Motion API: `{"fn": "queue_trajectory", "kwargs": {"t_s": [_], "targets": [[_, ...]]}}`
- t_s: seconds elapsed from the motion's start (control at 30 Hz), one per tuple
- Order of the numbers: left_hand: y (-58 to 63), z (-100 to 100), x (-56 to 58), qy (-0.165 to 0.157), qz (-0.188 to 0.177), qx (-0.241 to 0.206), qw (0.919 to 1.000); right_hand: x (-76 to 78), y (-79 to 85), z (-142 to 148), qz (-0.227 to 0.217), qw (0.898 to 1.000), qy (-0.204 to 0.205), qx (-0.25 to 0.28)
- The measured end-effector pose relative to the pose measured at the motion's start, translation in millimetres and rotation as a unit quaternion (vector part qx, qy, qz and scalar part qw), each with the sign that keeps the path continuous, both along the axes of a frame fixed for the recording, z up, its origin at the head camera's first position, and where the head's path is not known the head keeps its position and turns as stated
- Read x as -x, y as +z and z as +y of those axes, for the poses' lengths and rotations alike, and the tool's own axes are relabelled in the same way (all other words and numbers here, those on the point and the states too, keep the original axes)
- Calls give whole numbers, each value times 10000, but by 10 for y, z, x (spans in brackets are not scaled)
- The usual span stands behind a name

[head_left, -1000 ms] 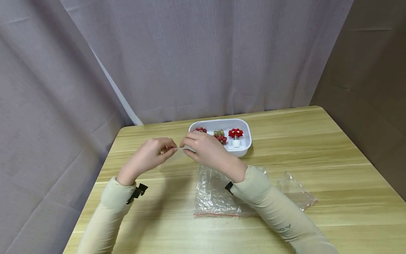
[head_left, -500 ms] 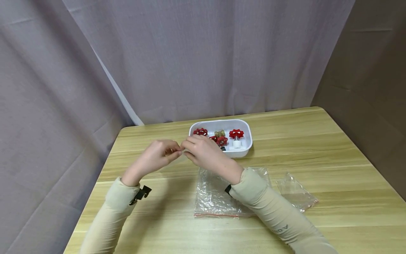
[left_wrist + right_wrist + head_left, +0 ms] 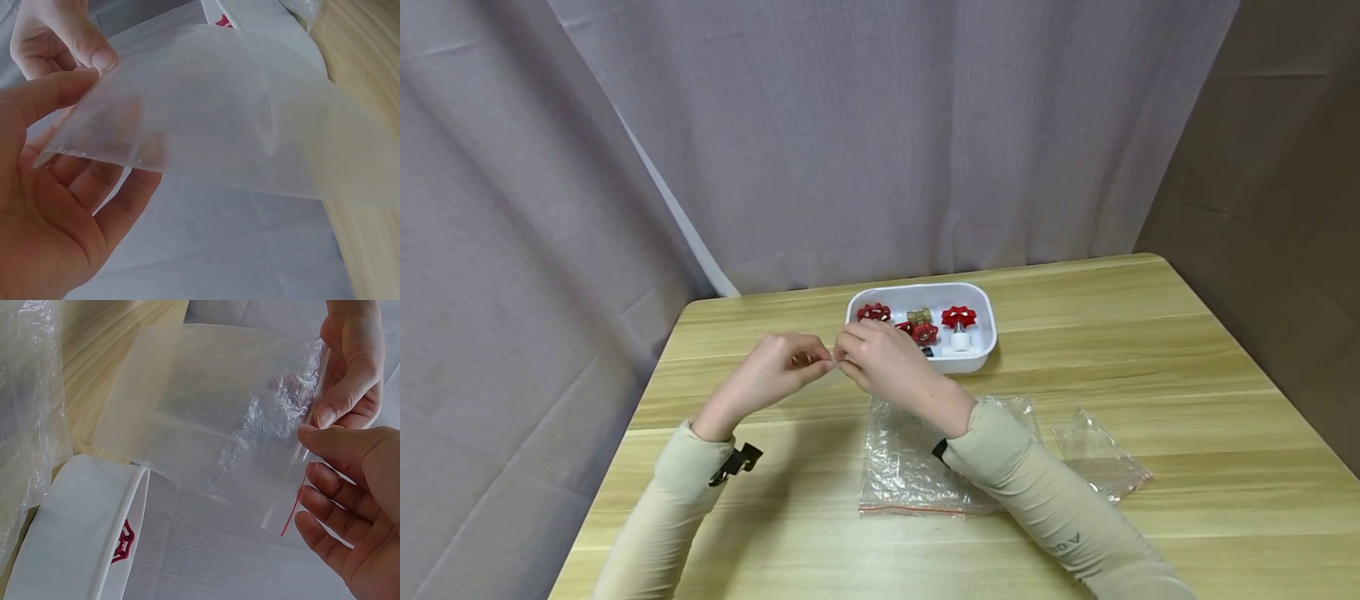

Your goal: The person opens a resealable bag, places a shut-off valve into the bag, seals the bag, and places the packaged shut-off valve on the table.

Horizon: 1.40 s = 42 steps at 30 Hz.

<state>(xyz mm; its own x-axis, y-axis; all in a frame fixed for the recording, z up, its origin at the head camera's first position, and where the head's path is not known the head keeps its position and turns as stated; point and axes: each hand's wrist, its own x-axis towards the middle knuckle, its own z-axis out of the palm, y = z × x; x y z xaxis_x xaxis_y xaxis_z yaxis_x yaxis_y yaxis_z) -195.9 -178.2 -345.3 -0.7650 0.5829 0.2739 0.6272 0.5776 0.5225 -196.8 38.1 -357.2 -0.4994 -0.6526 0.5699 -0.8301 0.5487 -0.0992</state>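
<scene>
A clear zip-lock bag (image 3: 200, 412) with a red line along its zip edge hangs between my hands, held off the table. My left hand (image 3: 769, 375) pinches that edge between thumb and fingers. Right beside it, my right hand (image 3: 886, 360) pinches the same edge, the two thumbs almost meeting. In the left wrist view the bag (image 3: 219, 112) spreads out flat and see-through, some fingers showing behind it. Seen from the head, the bag is nearly edge-on and hardly shows.
Behind my right hand stands a white plastic tub (image 3: 983, 354), holding valves with red handwheels (image 3: 958, 316) and a brass body (image 3: 918, 317). A larger clear zip bag (image 3: 917, 467) lies on the table under my right forearm, with a smaller clear bag (image 3: 1101, 457) to its right.
My left hand has shifted a little to the right, up to my right hand. My right thumb and fingers have closed together at the bag's edge.
</scene>
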Motion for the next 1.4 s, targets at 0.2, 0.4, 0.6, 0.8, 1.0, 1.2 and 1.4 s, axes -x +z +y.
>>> {"fn": "queue_trajectory", "kwargs": {"t_s": [0.2,0.4,0.6,0.8,1.0,1.2,1.4], "targets": [[-30,-24,21,-7,-362,-276,9990,1,-10,5,3,10000,-11,25],[-72,-54,40,83,-781,-669,9947,-7,-14,-4,-7,10000,15,25],[-116,-43,48,383,-1080,-998,9884,-12,-26,-6,16,10000,17,56],[-135,1,42,668,-1456,-1585,9743,9,-44,-8,193,9997,74,94],[-140,24,55,940,-1584,-1708,9679,26,-70,-16,314,9994,86,98],[-136,-6,66,1272,-1393,-1514,9703,3,-84,-19,355,9993,82,-10],[-70,-43,74,1454,-1048,-1444,9732,-36,-100,-35,398,9989,90,-230]]}}
